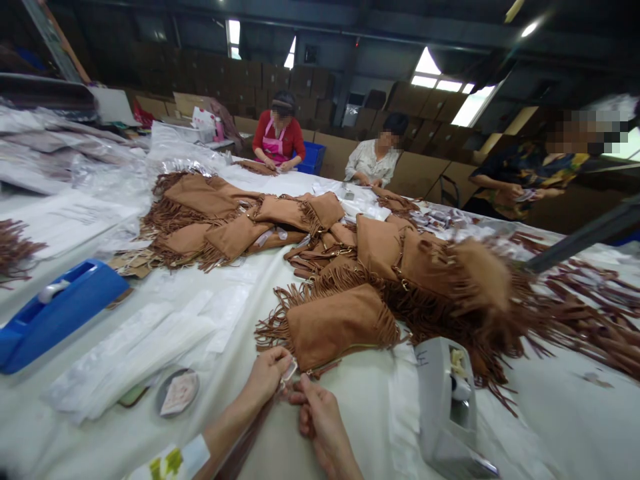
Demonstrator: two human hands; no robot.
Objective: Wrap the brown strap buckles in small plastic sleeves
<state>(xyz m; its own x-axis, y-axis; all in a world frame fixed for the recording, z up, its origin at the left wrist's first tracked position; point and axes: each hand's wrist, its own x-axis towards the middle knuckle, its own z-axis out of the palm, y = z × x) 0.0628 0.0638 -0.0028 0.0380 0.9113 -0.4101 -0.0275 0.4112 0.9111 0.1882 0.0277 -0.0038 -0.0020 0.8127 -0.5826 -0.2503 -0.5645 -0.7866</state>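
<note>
Just below a brown fringed pouch (336,321), my two hands are close together over a small clasp (290,371). My left hand (269,375) is closed in a pinch at the clasp's left side. The thumb and fingers of my right hand (320,413) are brought together at its right side, on a small end piece too little to make out. A dark brown strap (250,437) runs down from the clasp between my forearms. The pouch lies flat, its fringe spread to the left and right.
A blue tape dispenser (63,310) stands left, a grey one (447,400) right. White sheets (145,347) and a round dish (178,393) lie left. Brown fringed pouches (220,220) are heaped beyond. Several people work across the table. A dark metal bar (585,233) slants in from the right.
</note>
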